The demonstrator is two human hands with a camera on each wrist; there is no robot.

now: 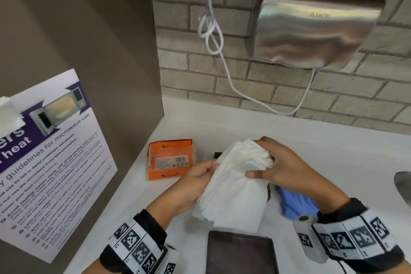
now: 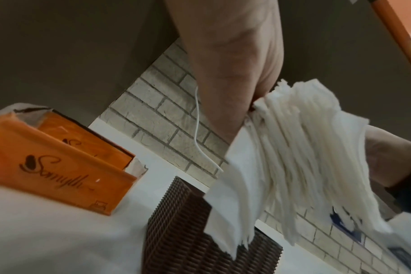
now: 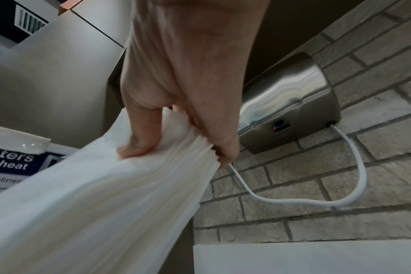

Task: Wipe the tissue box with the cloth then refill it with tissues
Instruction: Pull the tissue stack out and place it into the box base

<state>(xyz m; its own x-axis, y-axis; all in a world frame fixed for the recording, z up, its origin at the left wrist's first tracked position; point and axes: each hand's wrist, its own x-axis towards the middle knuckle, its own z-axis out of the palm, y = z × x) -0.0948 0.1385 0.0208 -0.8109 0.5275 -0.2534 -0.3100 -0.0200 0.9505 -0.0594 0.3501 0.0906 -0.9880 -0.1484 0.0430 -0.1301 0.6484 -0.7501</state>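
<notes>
I have both hands on a thick stack of white tissues, lifted above the white counter. My right hand pinches the stack's far end, thumb under and fingers curled over the top, so the sheets bunch there. My left hand grips the left edge of the stack, fingers wrapped around the layers; in the left wrist view the sheets fan out below that hold. The near end of the stack hangs loose and partly hides the dark brown woven tissue box, which stands on the counter directly below. Its dark lid lies flat nearer to me. The blue cloth lies on the counter under my right wrist, just right of the box. An opened orange tissue packet sits to the left, well apart from the box. A steel hand dryer hangs on the brick wall behind, with its white cord looping down
</notes>
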